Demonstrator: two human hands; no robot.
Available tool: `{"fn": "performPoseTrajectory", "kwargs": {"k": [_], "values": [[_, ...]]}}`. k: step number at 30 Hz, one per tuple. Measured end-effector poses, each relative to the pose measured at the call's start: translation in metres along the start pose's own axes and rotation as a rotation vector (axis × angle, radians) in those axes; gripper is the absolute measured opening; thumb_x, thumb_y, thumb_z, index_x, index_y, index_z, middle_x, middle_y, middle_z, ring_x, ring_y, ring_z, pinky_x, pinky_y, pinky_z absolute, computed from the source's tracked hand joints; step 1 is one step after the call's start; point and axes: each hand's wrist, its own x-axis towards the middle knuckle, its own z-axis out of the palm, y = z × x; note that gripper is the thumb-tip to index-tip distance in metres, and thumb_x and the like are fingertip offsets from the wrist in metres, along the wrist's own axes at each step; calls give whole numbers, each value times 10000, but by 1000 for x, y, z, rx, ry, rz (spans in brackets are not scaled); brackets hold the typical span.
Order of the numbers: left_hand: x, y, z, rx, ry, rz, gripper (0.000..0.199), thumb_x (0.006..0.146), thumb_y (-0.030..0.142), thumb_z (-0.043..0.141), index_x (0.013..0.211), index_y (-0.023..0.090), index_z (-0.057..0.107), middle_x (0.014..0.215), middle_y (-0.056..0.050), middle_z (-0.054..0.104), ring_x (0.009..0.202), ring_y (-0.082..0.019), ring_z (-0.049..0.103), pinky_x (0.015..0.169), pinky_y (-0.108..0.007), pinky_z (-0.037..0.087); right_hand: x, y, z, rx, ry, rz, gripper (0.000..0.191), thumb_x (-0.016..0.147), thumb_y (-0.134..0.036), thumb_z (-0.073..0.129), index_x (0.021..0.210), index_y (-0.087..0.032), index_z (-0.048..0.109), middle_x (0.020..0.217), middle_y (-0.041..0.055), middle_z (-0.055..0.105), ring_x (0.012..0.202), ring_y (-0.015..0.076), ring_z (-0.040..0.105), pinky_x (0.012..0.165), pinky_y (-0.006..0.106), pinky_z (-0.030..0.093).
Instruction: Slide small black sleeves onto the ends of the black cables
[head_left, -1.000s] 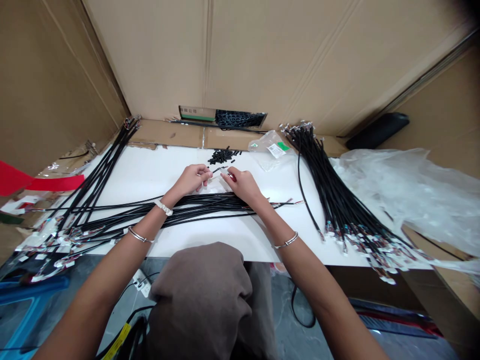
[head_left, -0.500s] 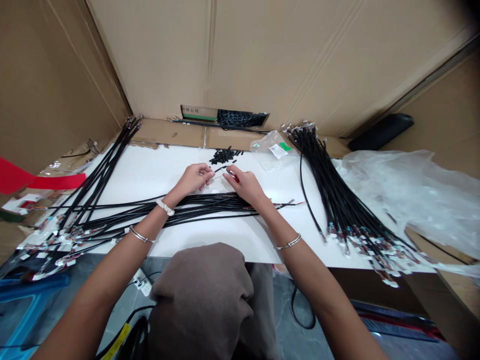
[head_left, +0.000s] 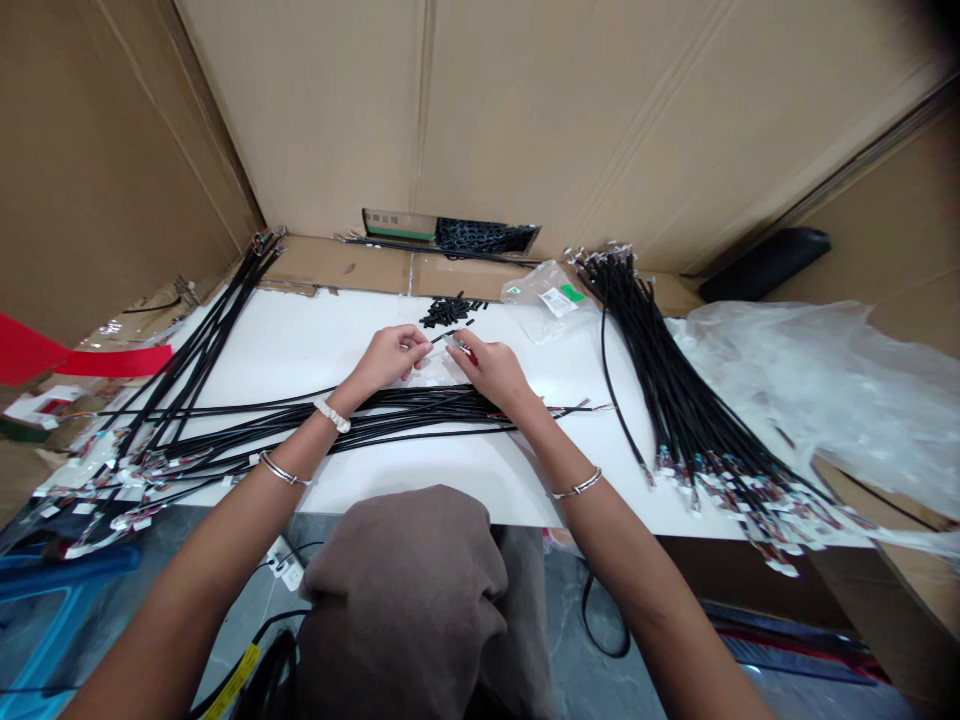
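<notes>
1. Straighter than earlier, the thin black piece [head_left: 442, 338] lies between my left hand [head_left: 397, 355] and right hand [head_left: 489, 370], nearer than the black bits [head_left: 450, 311].
2. Left pinches its end; right curls around a red thing [head_left: 472, 355], mostly hidden.
3. I'm likely aligning it; next needs steadiness.

2 silver bangles [head_left: 579, 489]; white scrunchie [head_left: 332, 416]

We are inspecting a white tabletop [head_left: 330, 325]: black cables [head_left: 431, 403] are lying across its middle, short black pieces [head_left: 446, 312] are resting in a pile behind them, a clear plastic bag [head_left: 557, 303] is lying near that pile, and a cable bundle [head_left: 664, 365] is slanting at right.
</notes>
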Motion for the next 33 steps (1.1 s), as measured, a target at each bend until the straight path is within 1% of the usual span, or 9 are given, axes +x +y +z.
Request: {"fn": "performPoseTrajectory", "kwargs": {"k": [10,19,33], "values": [[-3,2,2,18,35,28,119,832,248,593,788,138,596,604,2,607,370,-52,459,392,-165,360,1,0,-1,-30,-2,-6,376,977,-464,364,1073,-201,614,590,14,593,553,180,556,564,247,295],[-4,2,3,58,48,60,132,831,271,594,792,144,593,602,1,616,366,-54,461,403,-169,363,1,-2,-4,-35,-6,-23,358,983,-437,356,1047,-200,617,606,16,614,558,170,557,565,241,290],[-3,-2,6,49,56,54,148,831,291,595,798,146,604,607,-6,619,371,-59,469,380,-167,356,2,1,-1,189,22,27,312,948,-455,428,1013,-214,615,587,-7,546,539,153,493,602,235,360]]}}
